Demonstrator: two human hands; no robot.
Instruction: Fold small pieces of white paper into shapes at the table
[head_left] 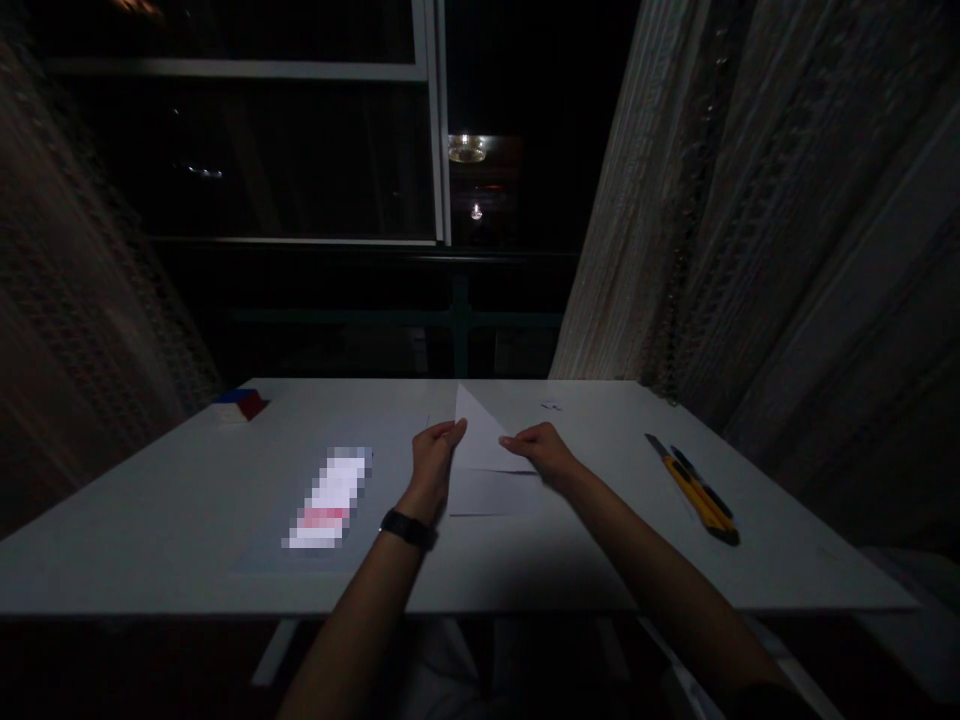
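Note:
A sheet of white paper point(484, 470) lies on the white table point(187, 520) in front of me, with its upper part folded up into a triangular flap. My left hand point(433, 462) pinches the left edge of that flap; a dark watch sits on its wrist. My right hand point(541, 450) rests on the right side of the fold, fingers pressed to the paper. Both hands touch the sheet.
A yellow-and-black utility knife point(694, 492) and a dark pen point(705, 482) lie to the right. A blurred white-and-red item point(330, 498) lies on a mat to the left. A coloured cube point(238, 404) sits at the far left corner. Curtains hang on both sides of a dark window.

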